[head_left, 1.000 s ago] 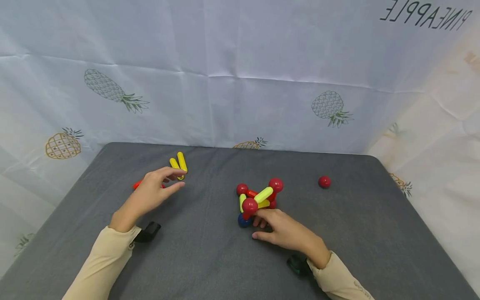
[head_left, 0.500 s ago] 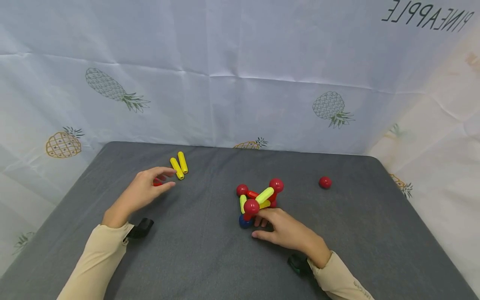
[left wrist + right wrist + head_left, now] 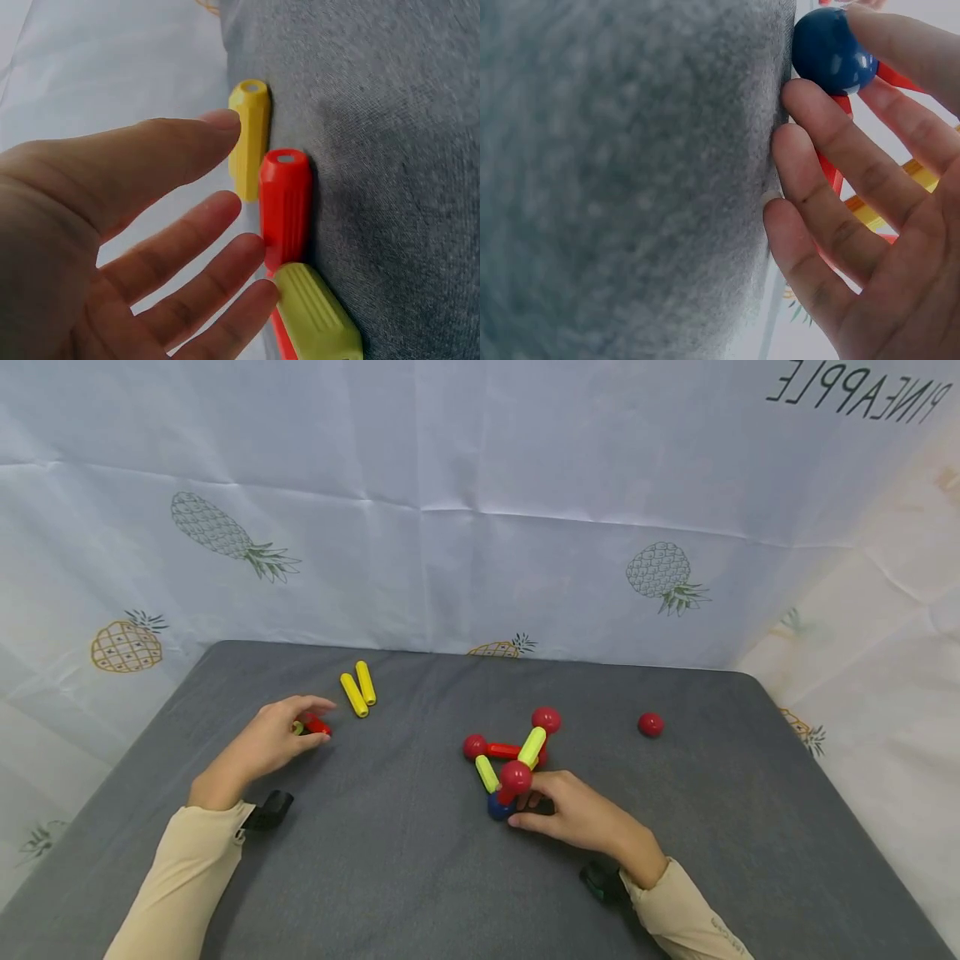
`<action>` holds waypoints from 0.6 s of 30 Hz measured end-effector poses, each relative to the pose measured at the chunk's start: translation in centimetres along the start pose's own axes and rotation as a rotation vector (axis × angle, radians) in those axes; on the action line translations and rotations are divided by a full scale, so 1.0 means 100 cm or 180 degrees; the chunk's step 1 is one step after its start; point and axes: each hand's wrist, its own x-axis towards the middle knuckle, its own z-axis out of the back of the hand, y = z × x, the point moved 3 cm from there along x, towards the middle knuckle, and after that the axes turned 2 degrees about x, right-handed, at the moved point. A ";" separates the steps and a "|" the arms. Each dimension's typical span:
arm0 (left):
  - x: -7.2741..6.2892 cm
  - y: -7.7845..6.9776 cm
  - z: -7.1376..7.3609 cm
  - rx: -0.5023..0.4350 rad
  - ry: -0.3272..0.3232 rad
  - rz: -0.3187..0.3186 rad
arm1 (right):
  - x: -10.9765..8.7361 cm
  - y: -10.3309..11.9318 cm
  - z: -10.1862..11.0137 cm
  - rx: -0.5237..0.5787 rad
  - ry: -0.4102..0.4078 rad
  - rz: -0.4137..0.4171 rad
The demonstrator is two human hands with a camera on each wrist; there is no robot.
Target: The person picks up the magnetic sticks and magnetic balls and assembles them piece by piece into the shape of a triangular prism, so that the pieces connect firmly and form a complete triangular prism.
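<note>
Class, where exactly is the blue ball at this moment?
The blue ball is just right of centre in the head view, at the near end of the ball-and-stick frame, beside the right hand.

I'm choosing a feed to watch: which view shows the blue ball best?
Right wrist: the blue ball is large and mostly uncovered there. Head shows it small, partly hidden by a red rod; left wrist doesn't show it.

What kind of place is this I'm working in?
Possibly a curtained-off tabletop workspace, though the wider room is out of view: pineapple-print fabric surrounds a gray table holding a ball-and-rod construction toy.
</note>
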 end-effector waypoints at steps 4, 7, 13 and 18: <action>0.000 0.001 -0.001 0.0073 0.0008 0.0005 | 0.001 0.000 0.001 0.0043 -0.0024 0.0034; 0.001 0.002 -0.002 0.0144 -0.0004 0.0002 | 0.001 0.000 0.002 0.0083 -0.0041 0.0040; 0.002 0.002 -0.005 0.0262 0.0006 -0.0037 | 0.001 -0.002 0.003 0.0155 -0.0045 -0.0010; 0.004 0.001 -0.009 0.0419 -0.0027 -0.0177 | 0.001 -0.002 0.003 0.0126 -0.0035 0.0011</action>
